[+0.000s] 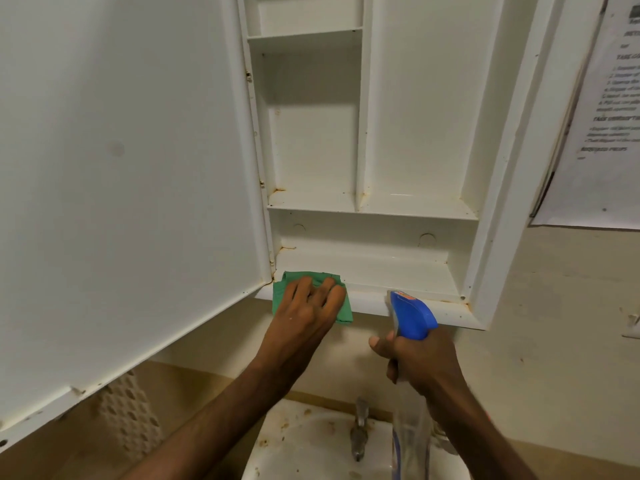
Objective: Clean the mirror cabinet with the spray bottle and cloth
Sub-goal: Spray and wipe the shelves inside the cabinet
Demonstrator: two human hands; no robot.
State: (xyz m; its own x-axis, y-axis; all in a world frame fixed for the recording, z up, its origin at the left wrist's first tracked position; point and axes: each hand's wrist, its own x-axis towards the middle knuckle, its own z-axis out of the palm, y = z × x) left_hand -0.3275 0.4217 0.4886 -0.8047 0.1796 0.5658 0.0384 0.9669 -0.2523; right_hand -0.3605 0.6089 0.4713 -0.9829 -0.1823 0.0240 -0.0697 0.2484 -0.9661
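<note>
The white mirror cabinet [377,268] hangs open on the wall, its shelves bare and rust-stained at the corners. Its door [121,185] swings out to the left. A green cloth [280,299] lies over the left end of the cabinet's bottom front lip. My left hand [311,299] presses flat on the cloth with fingers spread. My right hand [419,362] grips the neck of a clear spray bottle with a blue trigger head [410,315], held just below the lip, nozzle pointing up at the cabinet.
A stained white sink [311,441] with a metal tap [360,431] sits below my arms. A printed paper sheet [602,116] hangs on the wall to the right. A white perforated basket [128,417] shows under the door at left.
</note>
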